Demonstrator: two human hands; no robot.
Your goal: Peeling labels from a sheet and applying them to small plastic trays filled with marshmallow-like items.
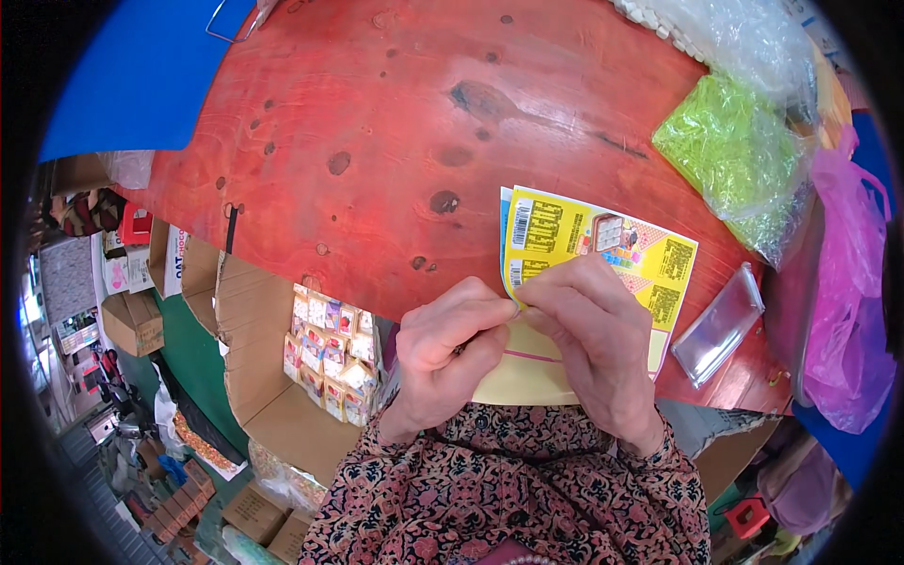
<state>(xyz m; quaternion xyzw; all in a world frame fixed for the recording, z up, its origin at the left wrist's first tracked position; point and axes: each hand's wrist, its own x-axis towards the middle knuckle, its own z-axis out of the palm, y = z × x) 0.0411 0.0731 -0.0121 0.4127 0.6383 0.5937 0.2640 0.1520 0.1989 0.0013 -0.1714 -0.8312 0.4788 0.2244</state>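
Note:
A yellow printed sticker sheet [673, 268] with barcodes and small pictures lies at the table's near edge, with a blue-edged sheet [505, 209] showing under its left side. My left hand [447, 353] is closed in a pinch at the left edge of the yellow sheet. Right beside it, my right hand [598, 334] pinches the same edge, lying partly over the sheet. The fingertips of both hands meet there, and the edge bends up a little between them. What exactly sits between the fingertips is mostly hidden. A pale yellow area shows below the hands.
The red wooden table [377, 122] spreads ahead. On the right are a clear plastic case [720, 325], a green plastic-wrapped pack [730, 141] and a pink plastic bag [843, 282]. A cardboard box [259, 348] with several small printed packets [330, 353] stands below the left edge.

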